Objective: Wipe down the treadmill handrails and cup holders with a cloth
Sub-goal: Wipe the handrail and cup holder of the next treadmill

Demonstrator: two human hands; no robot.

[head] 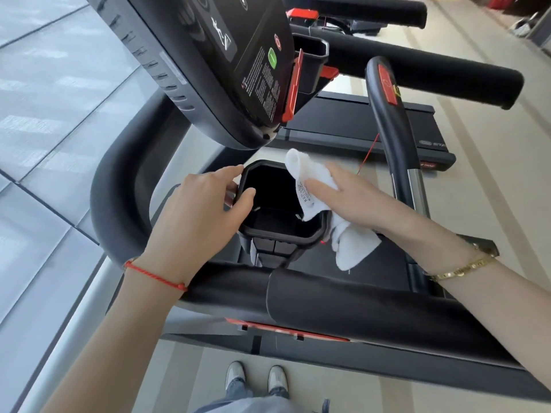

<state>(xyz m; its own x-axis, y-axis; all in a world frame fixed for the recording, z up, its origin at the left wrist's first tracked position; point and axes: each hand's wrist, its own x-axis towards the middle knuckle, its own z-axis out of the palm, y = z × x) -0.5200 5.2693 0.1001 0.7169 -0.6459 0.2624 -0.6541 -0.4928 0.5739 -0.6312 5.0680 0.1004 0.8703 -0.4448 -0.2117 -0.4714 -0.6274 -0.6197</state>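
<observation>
The right hand point(354, 198) lays nearly straight fingers point(320, 186) flat on a white terry cloth point(316, 204) with a printed care label, pressing it over the right rim of a black, square-mouthed plastic cup holder point(277, 231); the cloth's upper end stands above the fingertips, its lower end hangs off the rim below the palm. Opposite, the left hand point(202, 210) grips the holder's left rim, fingers point(231, 172) curled along the outside and thumb hooked inside. Below both wrists runs a thick black padded handrail point(328, 302). Above the fingers hangs the treadmill's dark console panel point(238, 55). A red string bracelet point(155, 277) circles the left wrist, a gold bangle point(465, 268) the right.
</observation>
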